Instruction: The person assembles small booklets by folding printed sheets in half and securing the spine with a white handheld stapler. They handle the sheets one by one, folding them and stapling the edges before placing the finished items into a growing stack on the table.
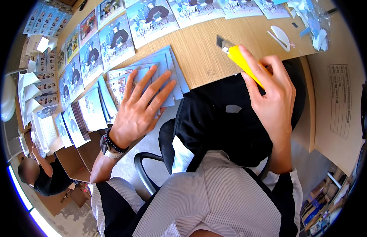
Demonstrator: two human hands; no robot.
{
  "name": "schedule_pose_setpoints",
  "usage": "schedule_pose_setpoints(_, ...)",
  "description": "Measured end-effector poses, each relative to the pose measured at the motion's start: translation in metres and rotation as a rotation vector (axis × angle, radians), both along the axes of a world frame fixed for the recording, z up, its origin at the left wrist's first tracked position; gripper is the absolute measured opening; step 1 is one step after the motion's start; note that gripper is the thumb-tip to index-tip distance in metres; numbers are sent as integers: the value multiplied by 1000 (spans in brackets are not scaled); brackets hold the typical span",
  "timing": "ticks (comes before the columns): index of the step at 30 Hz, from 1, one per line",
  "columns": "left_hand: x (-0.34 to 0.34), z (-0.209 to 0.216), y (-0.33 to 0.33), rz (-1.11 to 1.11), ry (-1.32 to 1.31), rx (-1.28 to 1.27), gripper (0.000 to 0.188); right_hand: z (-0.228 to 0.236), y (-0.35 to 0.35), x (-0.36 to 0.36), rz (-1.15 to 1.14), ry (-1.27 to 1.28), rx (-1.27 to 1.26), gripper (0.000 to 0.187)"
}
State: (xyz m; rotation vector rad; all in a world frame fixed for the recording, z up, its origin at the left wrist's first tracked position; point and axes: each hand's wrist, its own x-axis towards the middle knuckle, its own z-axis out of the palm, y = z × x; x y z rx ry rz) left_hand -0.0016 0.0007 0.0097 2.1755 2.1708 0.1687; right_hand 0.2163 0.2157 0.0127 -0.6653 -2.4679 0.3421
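Observation:
In my right hand (273, 87) is a yellow utility knife (246, 63), its metal blade sticking out toward the upper left above the wooden table (203, 47). The fingers wrap round its handle. My left hand (142, 98) lies with fingers spread on a fanned stack of blue printed cards (171, 71) at the table's near edge. Beneath the palm, part of the stack is hidden. Beside that wrist stand further bundles of printed cards (91, 108). A watch and a dark beaded bracelet (112, 143) circle my left wrist.
Rows of printed picture sheets (152, 17) line the table's far and left sides. At the right lie a white oval piece (281, 37) and a clear bag of paper scraps (316, 27). A cardboard box (79, 158) stands lower left, near another person (47, 173).

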Motion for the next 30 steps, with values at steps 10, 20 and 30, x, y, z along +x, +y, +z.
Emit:
schedule_pose_setpoints(10, -6, 9, 2, 207, -25, -9, 84, -7, 34, -25, 196, -75, 84, 51)
schedule_pose_setpoints(20, -2, -2, 6, 176, 51, 1, 74, -21, -57, 15, 312, -70, -187, 58)
schedule_pose_setpoints(30, -4, -4, 6, 168, 64, 8, 75, -27, -54, 13, 319, -71, -151, 58)
